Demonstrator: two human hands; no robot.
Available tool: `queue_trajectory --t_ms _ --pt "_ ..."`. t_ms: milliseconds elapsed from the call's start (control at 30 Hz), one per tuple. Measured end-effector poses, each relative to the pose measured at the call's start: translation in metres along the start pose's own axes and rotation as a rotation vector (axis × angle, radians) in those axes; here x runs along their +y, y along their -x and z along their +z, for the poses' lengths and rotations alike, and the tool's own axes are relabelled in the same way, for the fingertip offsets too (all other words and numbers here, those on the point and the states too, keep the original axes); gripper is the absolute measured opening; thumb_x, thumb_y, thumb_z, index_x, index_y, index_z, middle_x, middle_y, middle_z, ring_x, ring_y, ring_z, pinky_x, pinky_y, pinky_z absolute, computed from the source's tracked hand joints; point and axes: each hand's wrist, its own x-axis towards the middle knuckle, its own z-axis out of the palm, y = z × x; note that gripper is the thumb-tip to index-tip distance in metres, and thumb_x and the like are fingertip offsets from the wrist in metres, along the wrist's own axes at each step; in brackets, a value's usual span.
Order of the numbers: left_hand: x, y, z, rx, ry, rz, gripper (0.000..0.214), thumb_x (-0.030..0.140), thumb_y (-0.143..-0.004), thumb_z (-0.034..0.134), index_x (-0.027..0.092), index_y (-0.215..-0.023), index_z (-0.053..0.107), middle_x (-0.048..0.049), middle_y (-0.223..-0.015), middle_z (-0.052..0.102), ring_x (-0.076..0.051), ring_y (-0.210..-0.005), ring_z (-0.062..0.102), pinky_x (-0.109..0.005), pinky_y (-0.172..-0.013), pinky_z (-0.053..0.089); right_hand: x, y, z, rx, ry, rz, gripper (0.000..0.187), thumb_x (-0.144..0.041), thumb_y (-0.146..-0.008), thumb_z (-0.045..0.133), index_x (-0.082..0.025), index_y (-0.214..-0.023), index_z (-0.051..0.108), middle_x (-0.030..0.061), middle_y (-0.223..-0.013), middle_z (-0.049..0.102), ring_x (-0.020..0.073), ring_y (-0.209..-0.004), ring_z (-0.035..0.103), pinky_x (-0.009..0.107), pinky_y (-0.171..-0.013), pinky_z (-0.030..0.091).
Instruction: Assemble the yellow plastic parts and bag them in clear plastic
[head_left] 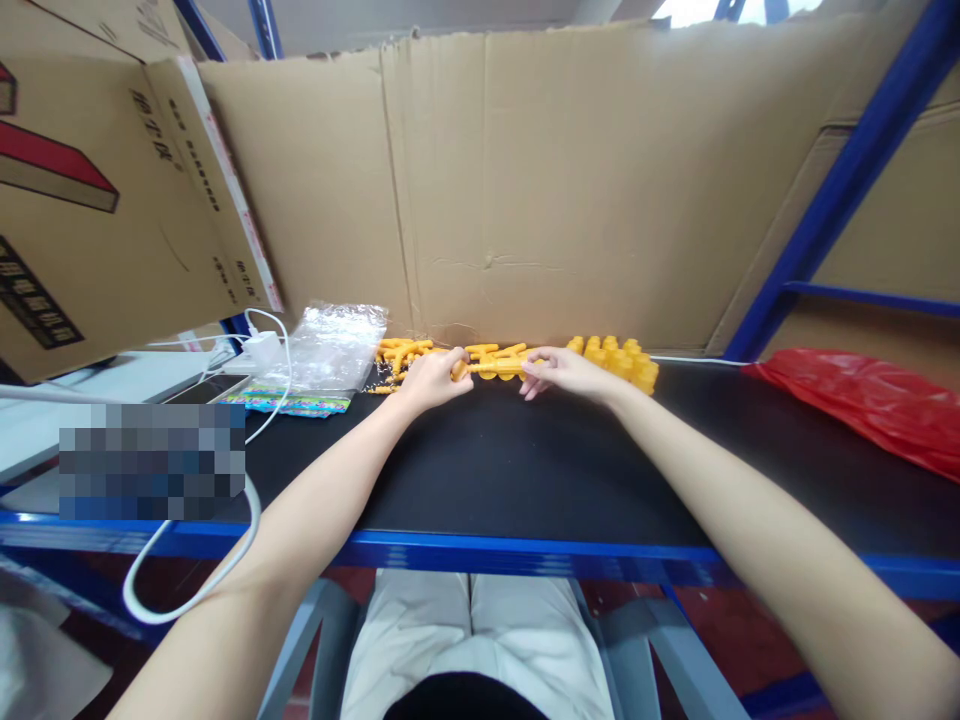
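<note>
Over the black tabletop, half-curled hands touch yellow pieces

Between the forearms, the black tabletop offers an open path from its blue front edge up to the left hand and right hand. Beyond them, yellow pieces and a cluster of yellow knobbed parts crowd the back, where a cardboard panel blocks further reach. Clear plastic bags and a looping white cable obstruct the left; a red bag bounds the free strip rightward.
</note>
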Motion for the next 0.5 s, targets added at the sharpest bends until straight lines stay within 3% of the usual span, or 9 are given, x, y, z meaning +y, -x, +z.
queue_trajectory --t_ms 267,400,500 --pt "0.003 0.0002 -0.0021 -0.014 -0.006 -0.003 0.031 0.029 -0.072 0.053 0.02 -0.101 0.062 -0.0037 -0.081 0.068 -0.018 -0.072 0.061 -0.026 -0.066 0.043 -0.0039 0.0013 0.0047 0.034 -0.013 0.058 0.039 -0.051 -0.086 0.051 -0.013 -0.084 0.056 0.0094 -0.068 0.069 0.0161 -0.058 0.066 0.03 -0.064 0.055" --pt "0.0021 0.0 -0.0013 -0.008 -0.018 0.003 0.031 0.029 -0.072 0.052 0.02 -0.101 0.061 -0.0036 -0.081 0.068 -0.018 -0.072 0.061 -0.026 -0.065 0.043 -0.0057 0.0029 0.0073 0.049 0.038 0.086 0.039 -0.05 -0.09 0.044 -0.012 -0.093 0.056 0.01 -0.072 0.069 0.0148 -0.057 0.065 0.028 -0.061 0.054" --pt "0.0008 -0.0002 0.0001 -0.006 -0.027 0.0 0.032 0.03 -0.072 0.052 0.021 -0.102 0.061 -0.0038 -0.082 0.068 -0.019 -0.073 0.062 -0.027 -0.066 0.043 -0.0062 0.0036 0.0078 0.069 0.098 0.054 0.035 -0.043 -0.086 0.053 -0.015 -0.107 0.054 0.01 -0.091 0.069 0.0127 -0.062 0.066 0.026 -0.061 0.054"
